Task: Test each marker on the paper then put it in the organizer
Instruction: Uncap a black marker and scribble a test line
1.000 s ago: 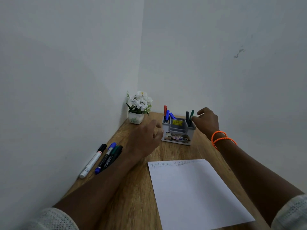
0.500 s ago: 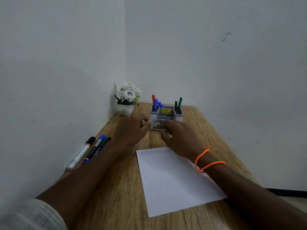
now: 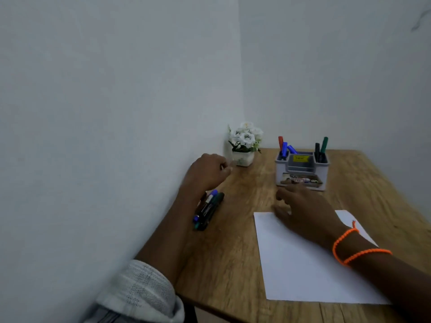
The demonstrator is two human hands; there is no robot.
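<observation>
Tabletop (image 3: 233,264) of wood fills a corner between two pale walls, seen from above by the person working at it. One sheet of paper (image 3: 300,271) lies flat near the front edge, towards the right, with bare wood on all sides of it.

One grey organizer (image 3: 302,171) stands near the back edge. Its left pocket holds three markers, one red (image 3: 280,142) and two blue (image 3: 284,149). Its right pocket holds two, one black (image 3: 317,149) and one green (image 3: 324,144). All five stand upright or lean slightly.

Two loose markers lie side by side by the left wall, one blue-capped (image 3: 207,206) and one dark green (image 3: 214,209), touching each other. The left forearm crosses just beside them and may hide more.

Left hand (image 3: 206,173) hangs close to the wall, fingers curled into a loose closed grip; whether it holds anything cannot be told. Right hand (image 3: 300,210), with two orange cords on its wrist, is over the paper's far edge, just in front of the organizer, fingers spread and empty.

One small pot of white flowers (image 3: 245,143) sits in the back left corner. Open wood lies between flowers and organizer, and to the organizer's right.
</observation>
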